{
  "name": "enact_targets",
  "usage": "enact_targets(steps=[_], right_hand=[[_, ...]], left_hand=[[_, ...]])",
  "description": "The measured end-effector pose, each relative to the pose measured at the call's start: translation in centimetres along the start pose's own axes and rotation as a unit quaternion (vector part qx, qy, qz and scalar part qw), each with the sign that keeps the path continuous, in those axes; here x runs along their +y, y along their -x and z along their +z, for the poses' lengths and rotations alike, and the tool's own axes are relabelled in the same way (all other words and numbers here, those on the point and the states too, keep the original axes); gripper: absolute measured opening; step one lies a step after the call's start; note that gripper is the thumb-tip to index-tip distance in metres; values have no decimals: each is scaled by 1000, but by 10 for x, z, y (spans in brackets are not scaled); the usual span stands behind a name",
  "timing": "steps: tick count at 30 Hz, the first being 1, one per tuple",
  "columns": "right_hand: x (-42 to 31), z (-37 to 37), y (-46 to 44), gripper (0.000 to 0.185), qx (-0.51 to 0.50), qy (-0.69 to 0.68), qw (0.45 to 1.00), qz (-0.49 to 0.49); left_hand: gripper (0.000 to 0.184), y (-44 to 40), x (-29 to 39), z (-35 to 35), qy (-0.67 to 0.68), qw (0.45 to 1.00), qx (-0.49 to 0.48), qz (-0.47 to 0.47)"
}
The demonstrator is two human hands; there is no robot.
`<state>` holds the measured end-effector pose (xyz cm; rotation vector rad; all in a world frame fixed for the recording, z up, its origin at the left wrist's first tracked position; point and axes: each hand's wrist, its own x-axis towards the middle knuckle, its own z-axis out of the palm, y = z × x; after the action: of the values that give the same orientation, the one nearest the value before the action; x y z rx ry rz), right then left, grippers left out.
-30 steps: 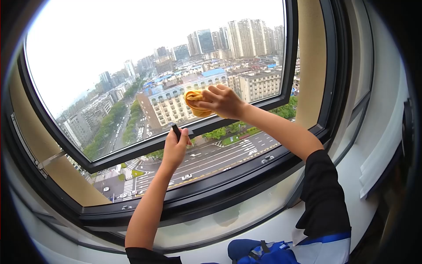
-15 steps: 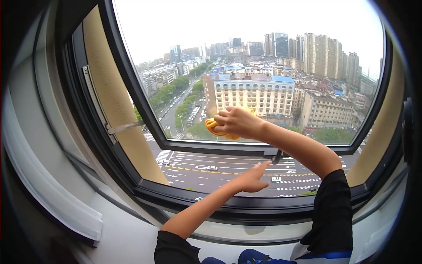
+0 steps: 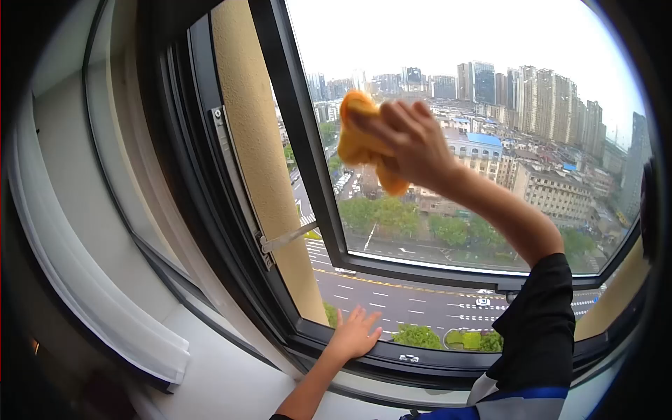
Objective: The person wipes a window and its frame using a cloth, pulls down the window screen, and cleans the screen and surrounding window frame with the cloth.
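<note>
Against the upper left part of the open window's glass pane [image 3: 476, 241], the right hand [image 3: 422, 143] holds a bunched yellow cloth [image 3: 360, 148], its fingers curled over the folds. Both are blurred, so I cannot tell whether the cloth presses on the glass or sits just off it. The left hand [image 3: 353, 337] is empty as far as can be seen, its fingers spread wide; it appears to rest on the lower window frame [image 3: 448, 360], with the fingertips reaching over the opening, well apart from the cloth.

Judged from how things lie, the wiping is under way rather than finished: the cloth is in the grip and up at the pane, and the sash [image 3: 420, 269] stands tilted outward, with a metal stay arm [image 3: 288, 238] linking it to the side frame. How much of the glass has been covered is hard to say. No edge shows between wiped and unwiped parts, and the city view comes through most of the pane. Small pale specks [image 3: 617, 134] near the right side could be drops or marks on the glass, which would mean that area is left to do. The window handle [image 3: 512, 295], partly hidden by the black sleeve [image 3: 535, 315], is out of either hand's hold, and the sash is not closed.
</note>
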<state>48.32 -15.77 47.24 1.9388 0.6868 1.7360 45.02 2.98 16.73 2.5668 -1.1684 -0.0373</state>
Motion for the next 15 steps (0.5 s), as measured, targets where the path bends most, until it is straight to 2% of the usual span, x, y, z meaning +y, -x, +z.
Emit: enact_targets(steps=[1, 2, 5, 6, 8, 10, 11, 13, 14, 15], right_hand=[[22, -6, -25, 56, 45, 18, 998, 30], [41, -25, -57, 44, 124, 62, 990, -3], [43, -50, -109, 54, 73, 234, 968, 46], [35, -50, -119, 59, 63, 270, 959, 64], [38, -23, -116, 55, 176, 238, 954, 38], [26, 13, -95, 46, 172, 187, 967, -28], [10, 18, -75, 44, 94, 64, 993, -37], [-15, 49, -24, 46, -65, -27, 994, -82], [-28, 27, -15, 45, -71, 46, 977, -193], [-25, 30, 1, 44, -85, 77, 968, -224]], left_hand=[[45, -1, 4, -11, -13, 998, -56, -27], [44, -4, 5, -16, -25, 992, -111, -53], [42, 2, -5, 0, 84, 996, 9, -3], [40, 2, -4, -5, 69, 998, -1, 1], [39, 1, -7, -8, 88, 996, -14, 4], [38, 3, -4, -8, 96, 995, -22, 5], [38, 3, -4, -10, 90, 996, -19, 3], [37, 3, -4, -11, 83, 996, -10, -8], [35, 3, -4, -10, 70, 997, -6, -18], [33, 3, -4, -11, 57, 998, -4, -28]])
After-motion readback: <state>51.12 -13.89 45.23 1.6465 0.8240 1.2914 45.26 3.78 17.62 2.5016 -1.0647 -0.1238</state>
